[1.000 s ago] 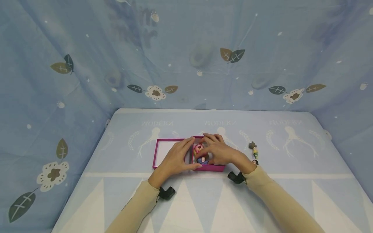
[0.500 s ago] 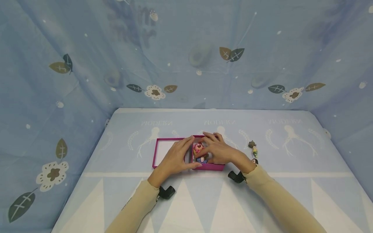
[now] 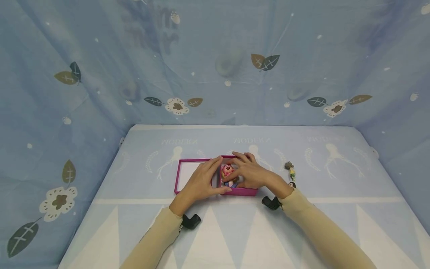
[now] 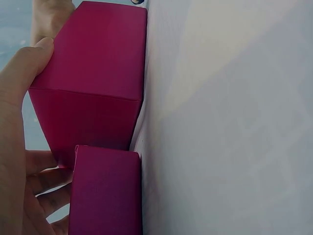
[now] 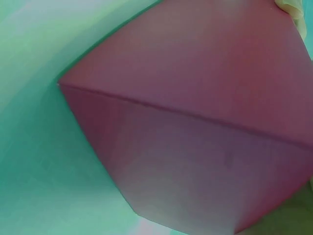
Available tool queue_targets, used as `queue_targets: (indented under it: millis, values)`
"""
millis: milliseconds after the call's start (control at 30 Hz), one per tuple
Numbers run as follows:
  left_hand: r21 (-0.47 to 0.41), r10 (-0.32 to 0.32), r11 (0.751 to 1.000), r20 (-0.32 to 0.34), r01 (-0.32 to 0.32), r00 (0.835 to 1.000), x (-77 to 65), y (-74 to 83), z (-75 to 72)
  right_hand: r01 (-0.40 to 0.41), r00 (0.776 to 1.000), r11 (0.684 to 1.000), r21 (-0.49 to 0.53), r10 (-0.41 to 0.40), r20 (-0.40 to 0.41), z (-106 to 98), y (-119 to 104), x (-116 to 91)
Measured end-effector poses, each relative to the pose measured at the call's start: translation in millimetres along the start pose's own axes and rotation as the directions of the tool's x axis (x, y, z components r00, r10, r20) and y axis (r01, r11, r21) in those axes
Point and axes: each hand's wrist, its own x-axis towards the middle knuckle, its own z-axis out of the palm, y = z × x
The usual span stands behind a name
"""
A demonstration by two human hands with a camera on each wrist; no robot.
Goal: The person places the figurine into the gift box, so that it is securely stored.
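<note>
In the head view a magenta box (image 3: 240,192) stands open on the table. My left hand (image 3: 201,182) grips its left end, thumb at the front rim and fingertips toward the back. The left wrist view shows that thumb (image 4: 43,48) on the upper edge of the box. My right hand (image 3: 252,175) reaches into the box with bent fingers, and its index finger and thumb pinch a small pink-haired toy figurine (image 3: 227,169) with blue below. The palm hides the right part of the inside. In the right wrist view the box's outer wall (image 5: 195,73) fills most of the frame.
A shallow magenta box lid (image 3: 180,175) with a white inside lies left of the box, close against it. To the right lie a small figurine (image 3: 290,171) in yellow and green and a dark-haired one (image 3: 292,184), partly behind the right wrist. Blue patterned cloth (image 3: 215,86) rises behind the table.
Both hands keep the same positions at the box, and the figurine stays under the right fingers. The whole head view has shifted slightly.
</note>
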Motion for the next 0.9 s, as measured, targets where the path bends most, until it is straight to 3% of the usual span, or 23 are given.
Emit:
queue_targets:
  millis: [533,900]
  values:
    - [0.001,-0.023,1.0,0.022,0.023,0.999,-0.6,0.4,-0.7,-0.004,1.0,0.999,0.037,0.004,-0.016,1.3,1.4,0.4]
    - [0.009,-0.004,1.0,0.01,0.004,1.0,-0.3,-1.4,0.2,-0.011,0.999,0.998,0.056,0.013,-0.046,1.4,1.3,-0.8]
